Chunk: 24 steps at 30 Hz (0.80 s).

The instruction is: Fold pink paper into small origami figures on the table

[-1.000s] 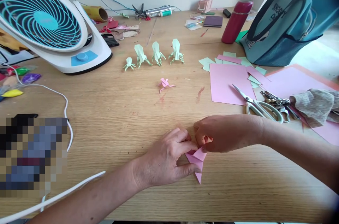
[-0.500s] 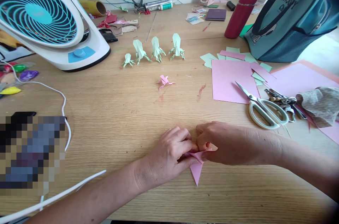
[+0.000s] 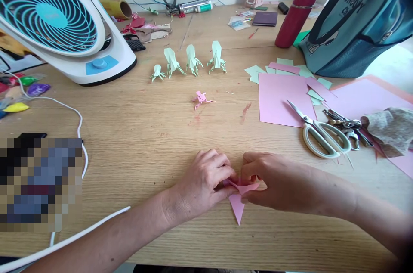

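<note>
A folded piece of pink paper [image 3: 238, 209] lies on the wooden table near its front edge, its pointed end toward me. My left hand [image 3: 209, 176] pinches the paper's left side between thumb and fingers. From the other side my right hand [image 3: 269, 180] has its fingers curled and its thumb at the paper's right flap, gripping there. Part of the paper is hidden behind the fingers. Farther off sits a small pink origami figure [image 3: 201, 98] with thin legs. Behind it several pale green origami figures [image 3: 193, 62] stand in a row.
White-handled scissors [image 3: 325, 137] lie on a pink sheet [image 3: 280, 96] at the right, beside keys [image 3: 346, 124]. A maroon flask [image 3: 295, 21] and a teal bag [image 3: 348, 27] stand behind. At the left are a fan [image 3: 106, 40] and a white cable [image 3: 80, 124].
My right hand has shifted slightly, its thumb moving lower and left along the paper. More of the right flap shows now. The left hand keeps its pinch.
</note>
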Tool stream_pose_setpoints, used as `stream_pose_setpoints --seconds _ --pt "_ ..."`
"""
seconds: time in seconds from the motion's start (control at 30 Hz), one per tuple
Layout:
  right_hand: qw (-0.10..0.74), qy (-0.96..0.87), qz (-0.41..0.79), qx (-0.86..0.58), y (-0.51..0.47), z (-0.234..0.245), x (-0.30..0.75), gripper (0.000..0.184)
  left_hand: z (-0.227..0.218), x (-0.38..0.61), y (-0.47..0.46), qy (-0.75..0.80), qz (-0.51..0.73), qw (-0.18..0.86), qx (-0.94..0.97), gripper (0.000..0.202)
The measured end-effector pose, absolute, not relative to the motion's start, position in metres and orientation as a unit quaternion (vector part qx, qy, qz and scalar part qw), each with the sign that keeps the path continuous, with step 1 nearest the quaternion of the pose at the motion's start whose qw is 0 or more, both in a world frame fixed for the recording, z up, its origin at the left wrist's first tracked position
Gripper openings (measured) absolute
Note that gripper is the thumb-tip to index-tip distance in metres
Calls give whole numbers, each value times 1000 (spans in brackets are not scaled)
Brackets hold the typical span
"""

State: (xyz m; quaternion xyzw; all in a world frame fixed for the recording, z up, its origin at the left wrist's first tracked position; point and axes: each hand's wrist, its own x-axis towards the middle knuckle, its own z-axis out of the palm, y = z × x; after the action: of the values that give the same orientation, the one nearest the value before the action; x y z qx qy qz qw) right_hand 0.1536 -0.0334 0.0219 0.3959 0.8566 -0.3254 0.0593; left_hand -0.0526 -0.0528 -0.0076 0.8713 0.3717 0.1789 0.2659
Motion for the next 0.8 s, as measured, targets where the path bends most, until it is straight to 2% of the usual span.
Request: stream_pose_setpoints --seconds 0.07,0.27,0.6,0.8 --pt "55 857 -302 414 -36 19 148 28 -7 -52 -53 375 178 263 871 14" --pt "-34 842 -317 435 -45 11 151 37 -7 -52 -53 375 162 249 878 18" --pt "43 837 -309 450 -43 24 151 23 -8 -65 -44 400 171 251 865 16" --pt "11 840 -283 462 -50 20 148 22 -9 -67 -44 391 179 253 867 15"
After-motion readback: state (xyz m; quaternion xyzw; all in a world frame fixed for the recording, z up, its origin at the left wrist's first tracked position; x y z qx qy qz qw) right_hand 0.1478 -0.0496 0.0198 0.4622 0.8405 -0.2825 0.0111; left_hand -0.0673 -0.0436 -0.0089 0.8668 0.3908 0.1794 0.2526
